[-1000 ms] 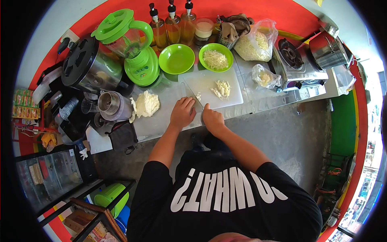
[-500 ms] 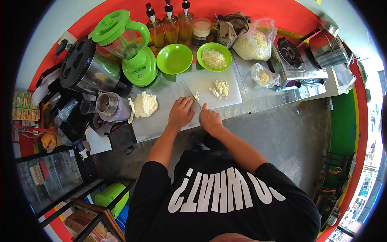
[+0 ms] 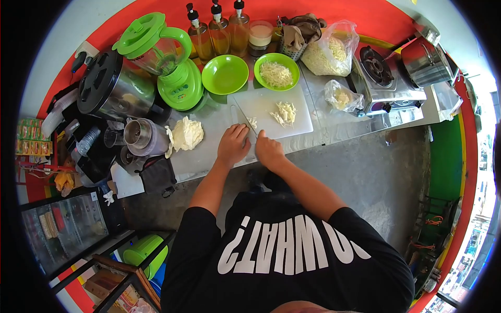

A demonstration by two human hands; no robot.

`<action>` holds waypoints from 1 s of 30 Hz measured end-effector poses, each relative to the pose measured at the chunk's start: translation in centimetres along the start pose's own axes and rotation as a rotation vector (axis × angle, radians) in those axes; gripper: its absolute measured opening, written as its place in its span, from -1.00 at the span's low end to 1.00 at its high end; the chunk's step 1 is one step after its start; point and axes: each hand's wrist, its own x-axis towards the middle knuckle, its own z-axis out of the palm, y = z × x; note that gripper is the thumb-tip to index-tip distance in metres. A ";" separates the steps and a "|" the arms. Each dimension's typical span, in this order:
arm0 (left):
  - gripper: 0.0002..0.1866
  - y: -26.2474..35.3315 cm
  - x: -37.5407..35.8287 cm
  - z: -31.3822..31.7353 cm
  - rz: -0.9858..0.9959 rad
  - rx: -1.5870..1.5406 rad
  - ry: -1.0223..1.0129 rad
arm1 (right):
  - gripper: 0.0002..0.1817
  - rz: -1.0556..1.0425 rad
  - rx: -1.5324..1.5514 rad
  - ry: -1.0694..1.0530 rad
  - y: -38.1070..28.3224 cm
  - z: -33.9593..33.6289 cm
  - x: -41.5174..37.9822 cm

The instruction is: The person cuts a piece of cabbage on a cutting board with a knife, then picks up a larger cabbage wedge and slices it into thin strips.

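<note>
My right hand (image 3: pixel 270 150) is closed round the handle of a knife (image 3: pixel 247 118), whose blade lies over the left part of a white cutting board (image 3: pixel 302 122). My left hand (image 3: pixel 234 144) rests at the board's lower left edge, fingers bent together beside the blade; what they press on is hidden. A few pale cut pieces (image 3: pixel 252 122) lie just right of the blade. Farther right on the board is a pile of pale shreds (image 3: pixel 285 114). Behind the board stand a green bowl of shreds (image 3: pixel 276 74) and a bare green bowl (image 3: pixel 225 75).
Left of my hands sits a pale leafy clump (image 3: pixel 186 136), near a metal-topped grinder (image 3: pixel 138 134) and a green blender (image 3: pixel 180 86). Pump bottles (image 3: pixel 220 34) stand at the wall. Rightward are a bag of shreds (image 3: pixel 331 55), a small bag (image 3: pixel 343 98) and a stove (image 3: pixel 389 94).
My right hand and the knife have shifted slightly left and toward the board. My left hand stays nearly in place, its fingertips a little farther up.
</note>
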 end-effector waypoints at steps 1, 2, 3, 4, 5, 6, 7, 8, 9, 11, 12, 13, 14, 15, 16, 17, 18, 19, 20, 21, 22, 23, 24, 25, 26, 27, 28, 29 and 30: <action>-0.60 0.1 0.0 0.0 0.002 -0.001 -0.002 | -0.73 0.003 0.002 0.000 0.0 -0.4 0.2; -0.62 0.1 0.0 0.0 0.009 0.015 0.007 | -0.73 -0.035 -0.010 0.005 0.0 -0.9 0.5; -0.63 0.1 0.1 0.0 0.013 0.033 0.018 | -0.72 -0.075 -0.023 0.009 -0.1 -1.4 0.6; -0.63 0.2 0.1 0.0 0.012 0.034 0.017 | -0.72 -0.076 -0.022 0.008 -0.3 -1.8 0.3; -0.63 0.1 0.1 0.0 0.013 0.034 0.019 | -0.72 -0.084 -0.039 -0.010 -0.4 -2.0 -0.1; -0.63 0.2 0.1 0.0 0.015 0.033 0.022 | -0.72 -0.090 -0.056 -0.027 -0.5 -2.1 -0.4; -0.63 0.2 0.1 -0.1 0.016 0.033 0.021 | -0.72 -0.089 -0.055 -0.027 -0.4 -1.4 -0.6; -0.63 0.3 0.2 -0.1 0.013 0.016 0.027 | -0.73 -0.042 -0.034 -0.010 -0.3 -0.3 -0.8; -0.63 0.3 0.2 -0.2 0.008 -0.001 0.033 | -0.73 0.003 -0.012 0.006 -0.3 0.3 -0.8; -0.64 0.2 0.4 -0.4 0.018 -0.002 0.030 | -0.74 -0.004 -0.011 0.029 0.1 1.2 -0.4; -0.64 0.3 0.4 -0.4 0.025 -0.004 0.027 | -0.75 -0.011 -0.011 0.051 0.2 1.3 -0.4; -0.64 0.6 0.1 -0.4 0.023 -0.005 0.022 | -0.75 -0.010 -0.008 0.046 0.4 1.4 -0.3; -0.64 0.8 0.2 -0.5 0.013 -0.006 0.021 | -0.76 -0.032 -0.008 0.044 0.6 1.1 0.1; -0.64 0.8 0.4 -0.6 0.006 -0.004 0.021 | -0.77 -0.056 -0.007 0.046 0.9 1.0 0.4; -0.64 0.8 0.4 -0.6 0.014 0.003 0.022 | -0.77 -0.058 -0.001 0.054 1.2 1.3 0.3; -0.63 0.8 0.2 -0.4 0.010 0.001 0.020 | -0.77 -0.056 0.005 0.066 1.7 1.8 0.0; -0.62 0.6 0.1 -0.2 0.005 0.000 0.019 | -0.76 -0.057 0.011 0.078 2.3 1.9 -0.3; -0.62 0.5 0.1 0.0 0.007 0.010 0.024 | -0.76 -0.066 0.013 0.085 2.8 1.7 -0.8; -0.61 0.5 0.0 0.1 -0.001 0.005 0.020 | -0.75 -0.064 -0.009 0.051 3.5 1.5 -1.4; -0.61 0.6 -0.1 0.1 -0.008 0.002 0.014 | -0.74 -0.062 -0.029 0.018 4.1 1.2 -1.8; -0.61 0.7 -0.1 0.0 -0.005 0.014 0.015 | -0.74 -0.070 -0.022 0.024 4.5 1.0 -2.0; -0.60 0.8 0.0 -0.1 -0.009 0.008 -0.003 | -0.73 -0.055 -0.022 0.030 4.9 0.8 -2.1; -0.59 1.0 0.1 -0.2 -0.012 0.001 -0.022 | -0.72 -0.038 -0.022 0.036 5.3 0.5 -2.2; -0.59 1.3 0.1 -0.1 -0.004 0.013 -0.026 | -0.72 -0.042 -0.010 0.044 5.8 0.2 -2.1; -0.60 1.7 0.0 0.0 -0.038 0.009 -0.020 | -0.71 -0.015 -0.003 0.044 6.3 -0.1 -2.0; -0.60 2.0 -0.1 0.2 -0.071 0.005 -0.014 | -0.71 0.012 0.005 0.042 6.9 -0.4 -1.9; -0.60 2.2 -0.3 0.6 -0.063 0.015 -0.022 | -0.71 0.011 0.018 0.047 7.5 -0.6 -1.8; -0.60 2.5 -0.4 1.0 -0.083 0.051 -0.005 | -0.70 0.022 -0.006 0.055 8.1 -0.9 -1.7; -0.60 2.8 -0.3 1.2 -0.106 0.084 0.014 | -0.70 0.034 -0.035 0.059 8.9 -1.2 -1.8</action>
